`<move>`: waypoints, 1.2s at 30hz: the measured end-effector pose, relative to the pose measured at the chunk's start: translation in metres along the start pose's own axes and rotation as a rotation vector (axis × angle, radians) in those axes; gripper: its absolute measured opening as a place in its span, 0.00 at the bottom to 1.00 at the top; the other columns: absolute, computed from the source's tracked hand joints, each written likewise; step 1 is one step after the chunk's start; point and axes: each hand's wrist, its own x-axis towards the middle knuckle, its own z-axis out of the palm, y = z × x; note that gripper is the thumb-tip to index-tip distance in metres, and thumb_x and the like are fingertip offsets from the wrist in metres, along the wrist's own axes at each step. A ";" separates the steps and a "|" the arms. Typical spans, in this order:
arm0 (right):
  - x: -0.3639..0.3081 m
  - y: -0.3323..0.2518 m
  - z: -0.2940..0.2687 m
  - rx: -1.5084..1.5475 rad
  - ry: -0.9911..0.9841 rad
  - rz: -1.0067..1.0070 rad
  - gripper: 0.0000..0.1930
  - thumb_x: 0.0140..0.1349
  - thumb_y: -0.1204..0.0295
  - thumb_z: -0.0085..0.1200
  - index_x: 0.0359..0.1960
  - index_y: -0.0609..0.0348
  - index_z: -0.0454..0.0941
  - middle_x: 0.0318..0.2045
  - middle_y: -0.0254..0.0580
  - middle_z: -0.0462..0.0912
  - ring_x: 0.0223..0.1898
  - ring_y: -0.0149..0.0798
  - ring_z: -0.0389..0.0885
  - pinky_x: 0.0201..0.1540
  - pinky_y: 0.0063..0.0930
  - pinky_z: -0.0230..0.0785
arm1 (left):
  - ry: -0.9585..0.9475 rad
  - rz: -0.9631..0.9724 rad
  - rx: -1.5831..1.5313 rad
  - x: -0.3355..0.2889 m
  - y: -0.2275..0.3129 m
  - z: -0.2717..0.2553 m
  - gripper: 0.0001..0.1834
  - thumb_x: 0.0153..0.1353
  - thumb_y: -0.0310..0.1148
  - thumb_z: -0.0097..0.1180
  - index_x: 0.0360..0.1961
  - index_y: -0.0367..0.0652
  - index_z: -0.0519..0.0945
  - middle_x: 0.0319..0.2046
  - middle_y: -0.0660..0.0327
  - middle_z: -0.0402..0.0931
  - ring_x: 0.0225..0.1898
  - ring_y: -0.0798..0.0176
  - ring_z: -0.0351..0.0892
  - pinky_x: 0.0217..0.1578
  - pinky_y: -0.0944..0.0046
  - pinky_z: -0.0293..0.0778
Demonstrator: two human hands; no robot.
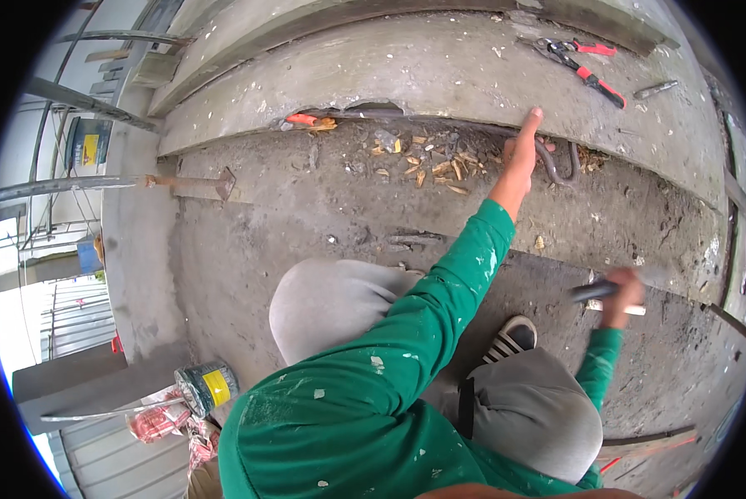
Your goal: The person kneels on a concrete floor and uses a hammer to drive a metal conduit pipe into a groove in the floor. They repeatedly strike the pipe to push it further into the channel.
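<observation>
My left hand (521,158) reaches to the broken lower edge of a concrete step (439,75). One digit points up over the edge; the other fingers curl by a bent grey pipe (569,176) and seem to be round it. My right hand (625,293), smeared by motion, is closed round a short tool with a dark end (590,291), its kind too blurred to tell. A pale stick-like piece (636,309) shows beside that hand; whether it belongs to the tool I cannot tell. Wood chips (443,169) and rubble lie left of my left hand.
Red-and-black handled pliers (585,73) and a small metal rod (655,89) lie on the step. An orange piece (302,120) sits in the broken edge. A paint-smeared bucket (206,388) stands lower left by a plastic sack (157,420). Metal bars (65,186) jut in at left.
</observation>
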 end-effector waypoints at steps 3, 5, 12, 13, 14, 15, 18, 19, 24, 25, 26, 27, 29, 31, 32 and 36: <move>-0.077 -0.028 0.138 0.385 -0.589 0.862 0.05 0.68 0.74 0.51 0.38 0.50 0.67 0.19 0.24 0.63 0.13 0.23 0.59 0.13 0.22 0.50 | -0.010 0.000 0.012 0.003 -0.005 0.001 0.51 0.50 0.77 0.60 0.55 0.37 0.76 0.42 0.55 0.79 0.44 0.54 0.85 0.67 0.37 0.44; -0.092 -0.039 0.136 0.176 -0.512 0.743 0.05 0.67 0.75 0.49 0.39 0.50 0.66 0.18 0.23 0.60 0.13 0.21 0.56 0.13 0.20 0.48 | -0.009 -0.031 0.052 0.005 0.000 -0.011 0.49 0.51 0.77 0.59 0.55 0.40 0.76 0.39 0.55 0.81 0.40 0.57 0.84 0.66 0.38 0.47; -0.063 -0.088 -0.029 0.219 0.143 0.237 0.09 0.71 0.72 0.48 0.29 0.50 0.66 0.19 0.21 0.58 0.16 0.19 0.54 0.16 0.19 0.46 | -0.142 -0.109 0.096 0.006 0.001 -0.017 0.46 0.57 0.77 0.51 0.60 0.47 0.74 0.38 0.57 0.85 0.48 0.57 0.76 0.62 0.44 0.52; -0.046 -0.091 -0.065 0.349 0.184 0.199 0.11 0.70 0.73 0.49 0.27 0.50 0.65 0.19 0.21 0.57 0.17 0.19 0.54 0.18 0.19 0.47 | -0.109 -0.175 0.105 -0.002 0.007 -0.017 0.53 0.55 0.79 0.51 0.64 0.42 0.70 0.46 0.52 0.85 0.58 0.53 0.73 0.67 0.43 0.48; -0.032 -0.105 -0.081 0.503 0.189 0.138 0.12 0.69 0.76 0.49 0.26 0.52 0.64 0.20 0.22 0.57 0.18 0.21 0.55 0.19 0.19 0.48 | -0.091 -0.180 0.090 0.000 0.009 -0.020 0.55 0.54 0.78 0.54 0.68 0.43 0.68 0.45 0.52 0.83 0.59 0.52 0.74 0.67 0.41 0.48; -0.017 -0.108 -0.099 0.562 0.283 0.041 0.11 0.69 0.77 0.50 0.27 0.56 0.65 0.20 0.24 0.59 0.18 0.22 0.56 0.20 0.19 0.50 | -0.065 -0.178 0.082 0.004 0.006 -0.019 0.57 0.53 0.77 0.57 0.72 0.43 0.65 0.45 0.53 0.82 0.60 0.51 0.75 0.66 0.39 0.47; 0.012 -0.095 -0.081 0.513 0.535 -0.120 0.09 0.69 0.74 0.51 0.29 0.60 0.71 0.19 0.33 0.71 0.20 0.28 0.69 0.23 0.21 0.66 | -0.126 -0.208 0.097 0.013 0.000 -0.006 0.59 0.51 0.77 0.57 0.72 0.43 0.64 0.48 0.52 0.81 0.63 0.47 0.73 0.69 0.39 0.45; 0.003 -0.067 -0.042 0.012 0.441 -0.317 0.13 0.71 0.68 0.50 0.28 0.61 0.76 0.21 0.40 0.77 0.22 0.32 0.75 0.23 0.26 0.70 | -0.127 -0.186 0.103 0.013 0.002 -0.001 0.59 0.51 0.78 0.57 0.72 0.43 0.64 0.49 0.51 0.81 0.63 0.46 0.73 0.69 0.39 0.45; -0.062 -0.063 0.129 -0.398 -0.212 0.279 0.10 0.69 0.67 0.53 0.43 0.60 0.72 0.22 0.35 0.76 0.19 0.32 0.74 0.22 0.30 0.68 | -0.087 -0.137 0.146 0.012 0.005 -0.012 0.60 0.53 0.79 0.52 0.68 0.34 0.66 0.50 0.48 0.83 0.62 0.50 0.72 0.66 0.44 0.54; -0.081 -0.062 0.152 -0.265 -0.349 0.437 0.13 0.68 0.67 0.55 0.48 0.59 0.70 0.22 0.33 0.74 0.18 0.30 0.72 0.21 0.28 0.67 | -0.146 -0.114 0.094 0.004 0.000 -0.023 0.54 0.57 0.74 0.52 0.69 0.38 0.66 0.50 0.50 0.82 0.56 0.54 0.72 0.57 0.46 0.58; -0.070 -0.056 0.123 -0.380 -0.422 0.413 0.11 0.68 0.67 0.55 0.46 0.58 0.71 0.21 0.30 0.72 0.18 0.27 0.71 0.19 0.25 0.63 | -0.175 -0.048 0.046 -0.002 -0.003 -0.020 0.48 0.61 0.70 0.53 0.70 0.43 0.67 0.49 0.52 0.82 0.51 0.58 0.73 0.48 0.47 0.63; -0.070 -0.051 0.098 -0.446 -0.317 0.380 0.10 0.67 0.68 0.56 0.45 0.55 0.71 0.20 0.28 0.72 0.17 0.26 0.69 0.17 0.24 0.59 | -0.159 0.014 0.029 0.004 -0.006 -0.015 0.47 0.61 0.68 0.55 0.70 0.45 0.68 0.52 0.55 0.80 0.51 0.61 0.73 0.47 0.47 0.65; -0.070 -0.038 0.048 -0.420 -0.185 0.317 0.06 0.67 0.67 0.54 0.42 0.51 0.73 0.19 0.27 0.71 0.16 0.24 0.67 0.17 0.21 0.57 | -0.099 0.160 0.007 0.013 -0.009 -0.017 0.44 0.61 0.64 0.60 0.71 0.48 0.69 0.57 0.63 0.75 0.52 0.65 0.73 0.45 0.46 0.68; -0.067 -0.053 0.010 -0.263 0.118 0.247 0.07 0.69 0.68 0.55 0.42 0.54 0.71 0.18 0.25 0.68 0.16 0.22 0.64 0.16 0.21 0.54 | -0.028 -0.076 0.076 0.007 0.004 -0.016 0.41 0.57 0.68 0.62 0.60 0.45 0.81 0.43 0.59 0.79 0.43 0.62 0.79 0.55 0.46 0.66; -0.037 -0.043 -0.058 -0.040 -0.085 0.235 0.06 0.70 0.69 0.54 0.41 0.55 0.70 0.18 0.24 0.64 0.15 0.21 0.60 0.15 0.21 0.52 | -0.016 -0.032 0.038 -0.001 0.009 -0.018 0.41 0.57 0.68 0.62 0.58 0.44 0.81 0.40 0.59 0.78 0.41 0.61 0.79 0.54 0.48 0.67; 0.000 -0.079 -0.122 0.484 0.002 0.072 0.09 0.72 0.72 0.48 0.31 0.56 0.67 0.21 0.26 0.60 0.21 0.24 0.57 0.25 0.21 0.59 | -0.027 0.023 -0.065 -0.014 0.012 -0.016 0.41 0.55 0.68 0.64 0.54 0.41 0.83 0.30 0.61 0.75 0.36 0.61 0.79 0.51 0.55 0.69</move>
